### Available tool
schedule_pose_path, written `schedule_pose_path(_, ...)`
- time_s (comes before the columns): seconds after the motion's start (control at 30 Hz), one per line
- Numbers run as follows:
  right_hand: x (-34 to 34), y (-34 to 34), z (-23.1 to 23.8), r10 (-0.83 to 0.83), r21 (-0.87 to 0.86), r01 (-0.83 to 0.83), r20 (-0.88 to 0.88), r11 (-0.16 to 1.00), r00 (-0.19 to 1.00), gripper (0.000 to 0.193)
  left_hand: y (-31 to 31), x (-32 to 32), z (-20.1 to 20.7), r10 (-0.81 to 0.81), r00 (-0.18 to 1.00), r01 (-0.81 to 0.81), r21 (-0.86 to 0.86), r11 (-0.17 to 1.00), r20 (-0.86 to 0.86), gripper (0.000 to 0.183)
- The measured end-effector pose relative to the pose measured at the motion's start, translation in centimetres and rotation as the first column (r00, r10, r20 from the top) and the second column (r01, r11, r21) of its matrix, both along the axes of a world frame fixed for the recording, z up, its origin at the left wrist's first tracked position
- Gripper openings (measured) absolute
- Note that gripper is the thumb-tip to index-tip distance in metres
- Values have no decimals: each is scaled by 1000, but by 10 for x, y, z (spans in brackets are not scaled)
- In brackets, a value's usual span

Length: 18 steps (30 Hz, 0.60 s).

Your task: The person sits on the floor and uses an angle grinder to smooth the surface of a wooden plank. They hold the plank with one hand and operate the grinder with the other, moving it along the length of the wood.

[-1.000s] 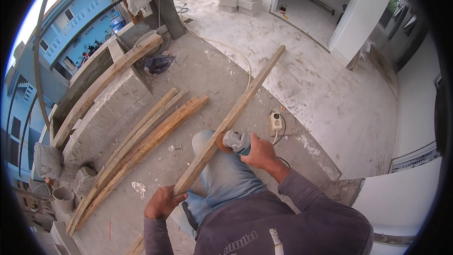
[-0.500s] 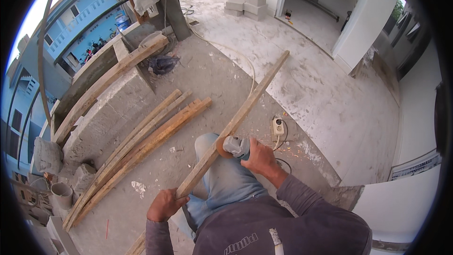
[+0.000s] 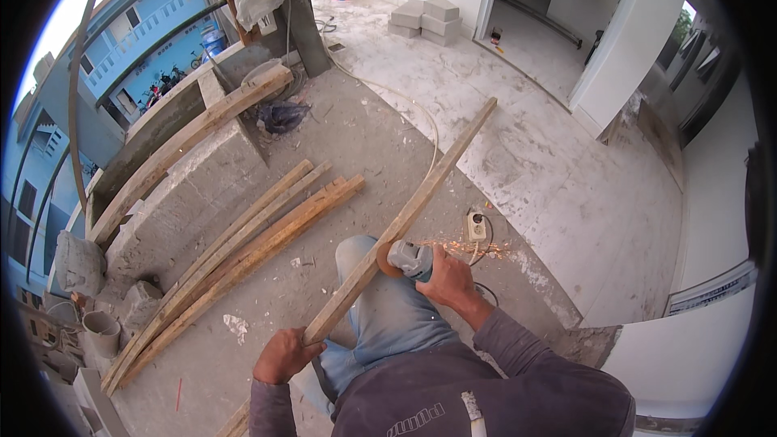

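Note:
A long wooden batten [image 3: 425, 192] slants across my bent knee, its far end over the pale floor. My left hand [image 3: 283, 354] is closed round its near part. In my right hand [image 3: 450, 282] is an angle grinder [image 3: 411, 259] with a grey head. Its reddish-brown disc [image 3: 387, 257] meets the batten's right side just above my knee. Orange sparks [image 3: 461, 248] spray rightward from the disc, past a white socket block [image 3: 477, 226] on the floor. The palm side of both hands is hidden.
Several loose battens [image 3: 235, 263] lie on the concrete to my left. Beyond them is a low concrete wall [image 3: 198, 186] with a thick timber [image 3: 190, 146] along it. A white bucket [image 3: 102, 332] stands at the far left. Grey blocks [image 3: 427, 18] are stacked ahead, near a doorway.
A bright stream of sparks now shoots right from the disc, where only scattered sparks showed before. The hands, grinder and batten hold nearly the same place; the view has shifted slightly.

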State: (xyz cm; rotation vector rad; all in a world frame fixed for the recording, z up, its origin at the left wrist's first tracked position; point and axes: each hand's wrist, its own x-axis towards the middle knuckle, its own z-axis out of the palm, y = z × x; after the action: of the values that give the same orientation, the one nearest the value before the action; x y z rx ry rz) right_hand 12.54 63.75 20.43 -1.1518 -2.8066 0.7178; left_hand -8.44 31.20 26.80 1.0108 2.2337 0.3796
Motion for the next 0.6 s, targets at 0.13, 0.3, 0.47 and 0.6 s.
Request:
schedule_pose_path(0.13, -5, -2, 4, 14, 8, -14, -6, 1000, 1000, 76, -4, 0, -6, 1, 1000, -1, 52, 999, -2, 51)
schedule_pose_path(0.3, -8, -1, -1, 37, 43, -35, -26, 998, 999, 73, -4, 1, -10, -14, 999, 16, 39, 999, -36, 50)
schedule_pose_path(0.47, -14, -2, 6, 8, 5, -8, 21, 1000, 1000, 69, -4, 0, -11, -15, 999, 17, 29, 999, -44, 50)
schedule_pose_path(0.6, 0, 2, -3, -35, -6, 35, 3, 999, 999, 67, -6, -3, -16, -16, 999, 18, 48, 999, -39, 50)
